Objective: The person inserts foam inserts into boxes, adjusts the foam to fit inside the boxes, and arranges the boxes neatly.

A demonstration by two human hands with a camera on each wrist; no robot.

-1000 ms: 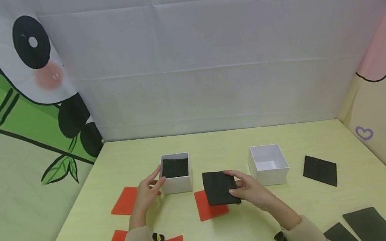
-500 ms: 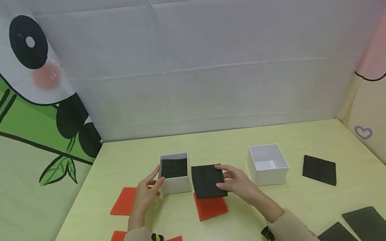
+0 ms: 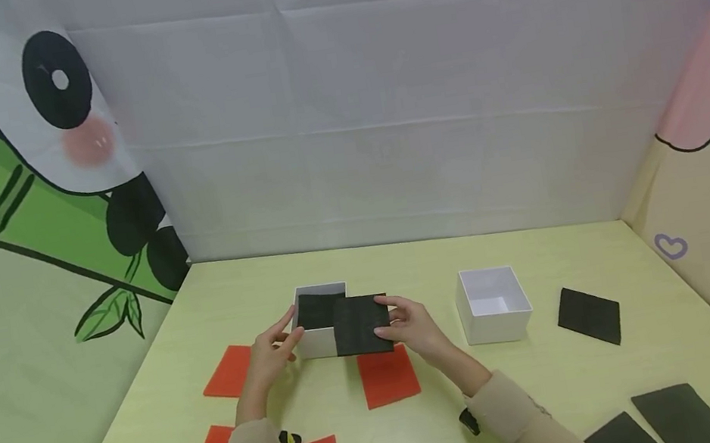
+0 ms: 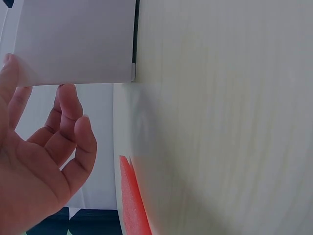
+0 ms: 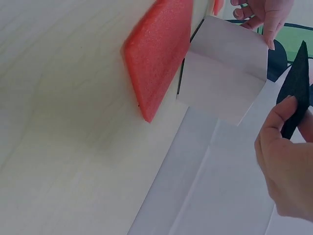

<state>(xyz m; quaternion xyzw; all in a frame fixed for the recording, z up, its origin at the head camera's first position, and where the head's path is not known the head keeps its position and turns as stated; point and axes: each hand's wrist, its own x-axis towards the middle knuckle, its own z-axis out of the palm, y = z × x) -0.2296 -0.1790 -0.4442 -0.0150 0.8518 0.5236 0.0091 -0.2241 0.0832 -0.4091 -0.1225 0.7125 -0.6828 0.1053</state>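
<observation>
Thumb and fingers of my left hand (image 3: 273, 343) hold the near left corner of a white open box (image 3: 317, 344). A black sheet (image 3: 314, 306) lies inside that box. My right hand (image 3: 413, 326) pinches a black foam square (image 3: 361, 325) by its right edge. In the head view this square overlaps the box's front right part. The right wrist view shows the square (image 5: 296, 88) edge-on, raised above the box rim (image 5: 254, 105), between thumb and fingers. A red foam piece (image 3: 388, 377) lies on the table just in front of the box.
A second white box (image 3: 497, 319) with nothing in it stands to the right. Red pieces (image 3: 229, 370) lie at the left, partly behind the left forearm. Black pieces (image 3: 588, 315) lie at the right, some near the front edge (image 3: 685, 413). A white backdrop (image 3: 389, 170) rises behind the table.
My right hand has carried the black foam square leftward and slightly away from me, from over the red piece to overlapping the left box. The left hand stays at the box.
</observation>
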